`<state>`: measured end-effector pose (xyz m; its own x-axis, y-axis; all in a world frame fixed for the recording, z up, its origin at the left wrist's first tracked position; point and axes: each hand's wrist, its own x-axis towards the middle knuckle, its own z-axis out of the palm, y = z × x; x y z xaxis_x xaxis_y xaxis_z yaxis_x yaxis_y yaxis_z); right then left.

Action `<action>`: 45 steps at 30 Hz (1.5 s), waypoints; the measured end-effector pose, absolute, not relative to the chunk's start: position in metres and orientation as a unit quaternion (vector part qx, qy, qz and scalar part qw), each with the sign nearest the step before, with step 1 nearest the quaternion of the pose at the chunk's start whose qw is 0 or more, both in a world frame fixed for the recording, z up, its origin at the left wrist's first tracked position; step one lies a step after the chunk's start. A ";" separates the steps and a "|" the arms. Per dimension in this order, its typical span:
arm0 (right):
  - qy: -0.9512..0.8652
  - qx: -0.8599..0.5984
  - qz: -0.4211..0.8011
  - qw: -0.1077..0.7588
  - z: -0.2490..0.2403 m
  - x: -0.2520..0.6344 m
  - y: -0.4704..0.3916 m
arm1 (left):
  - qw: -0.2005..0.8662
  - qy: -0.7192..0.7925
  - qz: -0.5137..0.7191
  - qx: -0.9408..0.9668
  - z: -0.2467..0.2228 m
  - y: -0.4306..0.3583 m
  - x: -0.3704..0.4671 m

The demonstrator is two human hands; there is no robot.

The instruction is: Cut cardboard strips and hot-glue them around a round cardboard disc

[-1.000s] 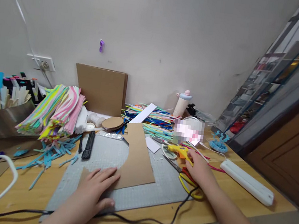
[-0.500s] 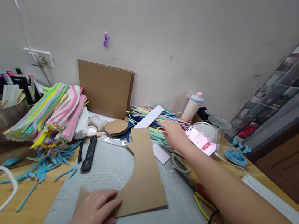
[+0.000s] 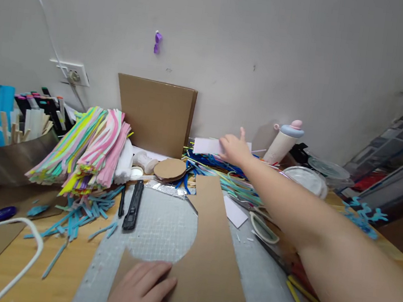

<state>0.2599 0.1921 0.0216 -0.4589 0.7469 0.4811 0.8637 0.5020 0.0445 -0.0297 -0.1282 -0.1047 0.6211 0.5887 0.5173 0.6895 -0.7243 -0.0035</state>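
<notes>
My left hand (image 3: 144,289) lies flat on the near corner of a brown cardboard sheet (image 3: 212,251) with a round cutout, which rests on a grey cutting mat (image 3: 157,222). My right hand (image 3: 234,149) is stretched far across the desk to the back, its fingers on a white paper strip (image 3: 207,146) that it lifts above a heap of coloured pipe cleaners (image 3: 214,167). A cardboard disc (image 3: 169,169) lies just left of that heap.
A stack of pastel foam strips (image 3: 86,148) and cut blue pieces (image 3: 78,209) sit at left, a black utility knife (image 3: 134,197) beside the mat. A cardboard panel (image 3: 154,114) leans on the wall. A bottle (image 3: 283,142), lids (image 3: 304,177), scissors (image 3: 265,229) lie right.
My right hand left the yellow glue gun at the right, reached back over the pipe cleaners and took hold of the white paper strip, raising it. My left hand stayed on the cardboard.
</notes>
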 end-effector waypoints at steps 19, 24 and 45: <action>-0.924 -0.328 0.113 0.159 -0.059 0.184 -0.080 | 0.096 -0.454 -0.187 -0.866 -0.084 -0.191 -0.003; -0.917 -0.342 0.138 0.150 -0.070 0.202 -0.088 | 0.085 -0.471 -0.159 -0.863 -0.082 -0.198 -0.002; -0.909 -0.338 0.163 0.182 -0.071 0.219 -0.104 | 0.057 -0.590 -0.291 -0.751 -0.085 -0.201 -0.020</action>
